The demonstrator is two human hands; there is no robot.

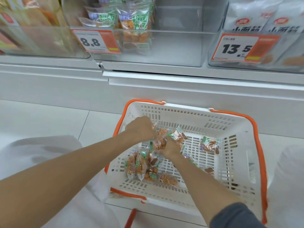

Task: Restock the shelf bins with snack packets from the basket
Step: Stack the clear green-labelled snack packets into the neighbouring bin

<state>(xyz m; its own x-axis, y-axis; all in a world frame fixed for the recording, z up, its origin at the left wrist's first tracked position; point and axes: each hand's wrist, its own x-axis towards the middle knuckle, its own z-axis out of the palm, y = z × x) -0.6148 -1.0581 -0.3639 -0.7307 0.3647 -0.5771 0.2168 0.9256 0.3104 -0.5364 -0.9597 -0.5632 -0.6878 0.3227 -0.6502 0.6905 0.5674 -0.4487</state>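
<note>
At the lower right of the frame a dark grey sleeve covers the person's right arm; the left forearm comes in bare from the lower left. Both arms reach into a white slotted plastic basket with orange handles, which stands on the pale tiled floor at lower centre.

On the near left of the basket floor lies a loose pile of clear snack packets with green labels and orange-brown contents. A single packet of the same kind lies apart towards the basket's right wall.

Mid-basket, the right hand and the left hand meet on a gathered bunch of packets. The left hand's fingers curl down over the top of the bunch. The right hand shows only its back, with packets sticking out around it, and its fingers are hidden among them.

Beyond the basket is the white shelf ledge. Above it, at upper centre, a clear plastic middle bin holds a few upright matching packets at its left side, behind a price tag reading 8.8. At upper right a neighbouring bin of white bags carries a tag reading 13.5.
</note>
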